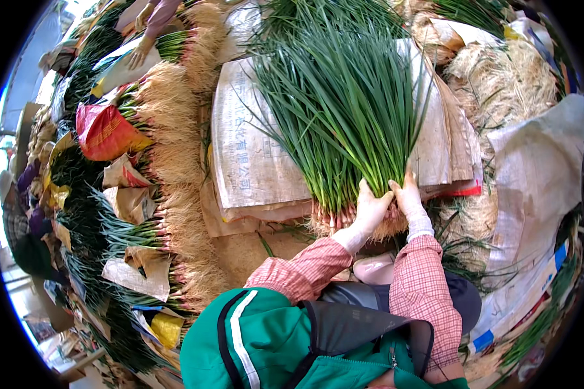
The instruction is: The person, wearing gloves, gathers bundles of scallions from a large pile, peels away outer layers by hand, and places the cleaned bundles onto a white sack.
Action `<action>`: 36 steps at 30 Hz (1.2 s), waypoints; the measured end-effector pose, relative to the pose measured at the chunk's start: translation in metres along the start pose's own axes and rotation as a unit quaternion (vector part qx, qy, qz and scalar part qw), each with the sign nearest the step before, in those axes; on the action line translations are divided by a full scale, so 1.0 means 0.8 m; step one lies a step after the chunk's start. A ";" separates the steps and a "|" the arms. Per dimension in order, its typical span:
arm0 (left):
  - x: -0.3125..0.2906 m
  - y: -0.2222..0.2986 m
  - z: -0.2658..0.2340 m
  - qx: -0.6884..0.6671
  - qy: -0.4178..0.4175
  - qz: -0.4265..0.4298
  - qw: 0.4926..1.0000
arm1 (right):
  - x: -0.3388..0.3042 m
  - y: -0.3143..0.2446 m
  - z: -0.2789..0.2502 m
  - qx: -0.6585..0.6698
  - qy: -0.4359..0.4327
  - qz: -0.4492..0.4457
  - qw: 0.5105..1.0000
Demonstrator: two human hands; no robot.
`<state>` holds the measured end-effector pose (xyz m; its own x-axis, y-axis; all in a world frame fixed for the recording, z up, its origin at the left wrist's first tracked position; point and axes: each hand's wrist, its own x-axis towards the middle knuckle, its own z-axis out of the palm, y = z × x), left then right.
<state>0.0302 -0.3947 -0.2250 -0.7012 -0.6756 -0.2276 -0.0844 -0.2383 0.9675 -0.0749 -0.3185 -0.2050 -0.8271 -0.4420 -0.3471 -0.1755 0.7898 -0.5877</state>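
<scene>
White-gloved, holds a green bunch (374,152) low down between left hand (372,211) and right hand (409,200), with fingers closed about it, over pale stacked sacks (256,172). Seems to be gathering it together; calls next, most likely, for a firm, even grip.

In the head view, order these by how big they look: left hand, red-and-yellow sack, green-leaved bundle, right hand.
1. Green-leaved bundle
2. Red-and-yellow sack
3. Left hand and right hand: too alike to rank
</scene>
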 end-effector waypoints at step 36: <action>0.181 0.090 0.038 0.553 -0.230 0.505 0.621 | -0.286 -0.130 -0.356 -0.054 0.536 -0.174 0.824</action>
<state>-0.0988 -0.4884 -0.1846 -0.8987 0.2401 0.3669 0.3060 0.9427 0.1327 -0.0196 -0.1786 0.1439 -0.7030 -0.0663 0.7081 -0.5008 0.7531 -0.4267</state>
